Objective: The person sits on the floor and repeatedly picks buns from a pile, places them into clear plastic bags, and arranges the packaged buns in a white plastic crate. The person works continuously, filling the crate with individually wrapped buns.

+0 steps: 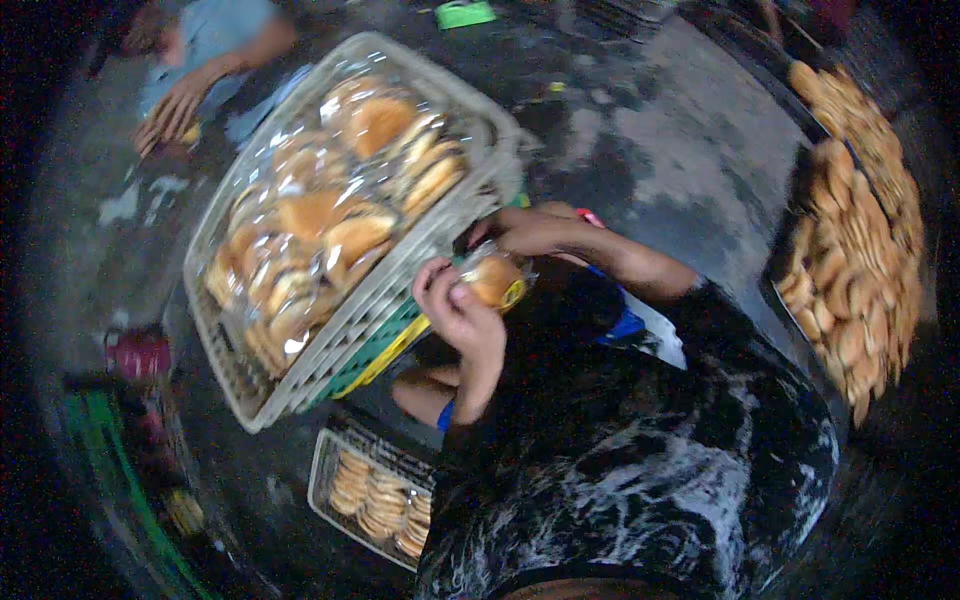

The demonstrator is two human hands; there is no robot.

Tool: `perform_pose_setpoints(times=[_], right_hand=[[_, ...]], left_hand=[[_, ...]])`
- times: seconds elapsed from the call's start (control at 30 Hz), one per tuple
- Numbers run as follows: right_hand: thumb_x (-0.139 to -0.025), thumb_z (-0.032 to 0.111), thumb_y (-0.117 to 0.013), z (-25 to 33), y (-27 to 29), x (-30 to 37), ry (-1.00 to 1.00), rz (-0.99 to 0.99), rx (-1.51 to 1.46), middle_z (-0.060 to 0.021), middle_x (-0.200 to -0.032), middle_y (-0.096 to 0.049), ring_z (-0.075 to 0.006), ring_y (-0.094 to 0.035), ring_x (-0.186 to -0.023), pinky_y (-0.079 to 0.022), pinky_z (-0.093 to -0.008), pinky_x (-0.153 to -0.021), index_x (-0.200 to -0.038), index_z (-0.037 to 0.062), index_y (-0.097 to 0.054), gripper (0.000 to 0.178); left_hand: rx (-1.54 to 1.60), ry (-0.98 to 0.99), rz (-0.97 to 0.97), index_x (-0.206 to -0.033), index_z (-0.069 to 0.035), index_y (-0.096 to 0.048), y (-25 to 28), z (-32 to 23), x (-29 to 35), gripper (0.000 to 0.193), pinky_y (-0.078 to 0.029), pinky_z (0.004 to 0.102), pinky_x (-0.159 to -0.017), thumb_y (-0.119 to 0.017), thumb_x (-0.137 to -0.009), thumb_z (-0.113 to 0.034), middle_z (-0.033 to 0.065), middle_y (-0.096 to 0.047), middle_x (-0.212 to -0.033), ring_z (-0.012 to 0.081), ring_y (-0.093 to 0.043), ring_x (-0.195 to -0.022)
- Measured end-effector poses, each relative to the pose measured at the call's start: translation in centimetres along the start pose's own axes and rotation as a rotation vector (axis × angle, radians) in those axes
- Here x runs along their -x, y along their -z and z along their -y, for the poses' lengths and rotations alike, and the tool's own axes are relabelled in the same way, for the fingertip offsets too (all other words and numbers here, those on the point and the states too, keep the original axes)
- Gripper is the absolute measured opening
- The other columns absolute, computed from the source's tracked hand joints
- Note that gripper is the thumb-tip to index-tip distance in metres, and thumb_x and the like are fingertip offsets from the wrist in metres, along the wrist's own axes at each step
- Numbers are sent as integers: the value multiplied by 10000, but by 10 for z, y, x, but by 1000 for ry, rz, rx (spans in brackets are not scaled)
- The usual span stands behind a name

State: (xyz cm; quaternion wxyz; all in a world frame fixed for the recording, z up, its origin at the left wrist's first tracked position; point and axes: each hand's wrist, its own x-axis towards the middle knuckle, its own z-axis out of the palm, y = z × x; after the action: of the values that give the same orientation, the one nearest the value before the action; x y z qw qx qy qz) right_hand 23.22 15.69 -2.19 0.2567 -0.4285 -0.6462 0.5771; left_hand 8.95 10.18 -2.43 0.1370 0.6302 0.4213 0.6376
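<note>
A clear plastic bag of buns [493, 281] with a yellow label hangs in front of me, beside the near edge of a large crate. My left hand [465, 322] is at the bag's left side, its fingers curled and its thumb against the plastic. Above the bag, my right hand [522, 233] is closed at its top end; its fingertips are partly hidden. The pale plastic crate [222, 372] is filled with several bagged buns [310, 215] and rests tilted on other stacked crates.
Green and yellow crates [385, 352] show beneath the big one. A smaller crate [318, 480] of flat buns stands below left. Piles of loose buns [850, 270] lie at right. Another person's hand [175, 110] is at top left. A red container [138, 352] stands at left.
</note>
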Motion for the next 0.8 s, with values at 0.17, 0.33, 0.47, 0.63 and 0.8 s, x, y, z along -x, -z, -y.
perform_pose_setpoints(times=[0.17,0.33,0.47,0.63,0.8], right_hand=[[-802,422,-523,61,-17,17,-123,-191,-487,-127,-1122,-504,-186,-462,-1036,-348,-299,-907,-1146,-42,-442,583],[-813,393,-527,22,-24,23,94,-157,-387,-79,-1017,-550,-137,-494,-966,-389,-261,-840,-1129,-29,-442,534],[-826,356,-526,15,-10,40,35,-183,-430,-44,-938,-563,-119,-521,-820,-410,-252,-778,-1085,-8,-477,449],[-867,380,-431,-23,-14,54,18,-105,-456,-99,-986,-542,-169,-530,-899,-409,-291,-819,-1111,-40,-442,486],[-870,327,-453,-41,-3,77,-100,-164,-528,-88,-977,-559,-153,-526,-897,-396,-269,-828,-1090,-33,-472,422]], left_hand=[[-138,189,88,-926,18,-491,8,-3,-26,187,-379,366,-795,-424,-858,-143,171,-502,-912,270,-489,-852],[-21,235,-31,-1039,15,-450,16,-24,-93,251,-391,329,-751,-433,-863,-163,152,-499,-902,222,-484,-825],[-40,-7,-104,-1133,17,-377,-10,-24,-190,428,-364,328,-806,-508,-831,-256,155,-450,-966,229,-450,-873],[-771,-124,437,-1143,33,-419,-77,93,-253,499,-341,394,-901,-571,-783,-277,278,-455,-1107,378,-418,-1059],[-266,-114,926,-1072,45,-486,-93,206,-264,622,-346,385,-915,-571,-719,-461,216,-519,-1076,352,-491,-1005]])
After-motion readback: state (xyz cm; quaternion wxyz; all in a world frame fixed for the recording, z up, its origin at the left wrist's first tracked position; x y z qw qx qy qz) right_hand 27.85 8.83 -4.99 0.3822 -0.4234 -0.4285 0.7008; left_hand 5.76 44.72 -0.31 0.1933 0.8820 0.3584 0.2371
